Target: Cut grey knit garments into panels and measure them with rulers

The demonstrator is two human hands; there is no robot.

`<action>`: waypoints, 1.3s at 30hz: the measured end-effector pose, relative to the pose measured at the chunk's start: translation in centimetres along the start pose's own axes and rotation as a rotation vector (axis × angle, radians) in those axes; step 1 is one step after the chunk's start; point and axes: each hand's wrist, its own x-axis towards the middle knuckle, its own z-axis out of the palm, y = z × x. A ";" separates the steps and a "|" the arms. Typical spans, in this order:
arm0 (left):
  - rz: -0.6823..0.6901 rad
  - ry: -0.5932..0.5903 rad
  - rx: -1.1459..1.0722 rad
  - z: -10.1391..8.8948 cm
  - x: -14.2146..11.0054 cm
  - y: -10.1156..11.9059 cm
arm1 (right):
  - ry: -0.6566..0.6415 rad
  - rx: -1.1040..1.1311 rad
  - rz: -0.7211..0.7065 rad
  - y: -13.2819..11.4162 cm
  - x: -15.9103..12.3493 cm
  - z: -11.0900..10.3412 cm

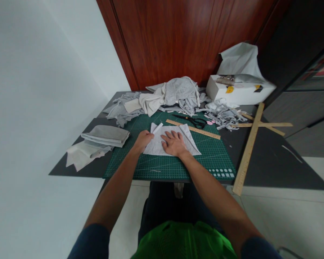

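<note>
A pale grey piece of fabric [157, 146] lies on the green cutting mat [205, 158], with its two far corners folded inward. My left hand [143, 139] is closed, pinching the folded left edge of this fabric. Flat on the middle of the fabric rests my right hand [174, 142], fingers spread, pressing it down.
A wooden ruler [197, 130] and black scissors [194, 122] lie just beyond the fabric. Folded grey cloth [106, 135] sits at the left, a heap of cloth [170, 95] at the back, a white box [239, 93] back right, and crossed long rulers [250, 144] at the right.
</note>
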 end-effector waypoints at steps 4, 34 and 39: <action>0.028 0.089 -0.124 1.1 -0.5 -1.1 | -0.004 -0.011 0.004 -0.1 0.0 0.0; 0.307 0.005 0.633 -1.7 -1.3 -1.7 | 0.022 -0.016 -0.009 0.2 0.1 0.4; 0.236 -0.027 0.866 -1.9 -3.8 -0.9 | 0.026 -0.001 -0.003 0.1 0.0 0.2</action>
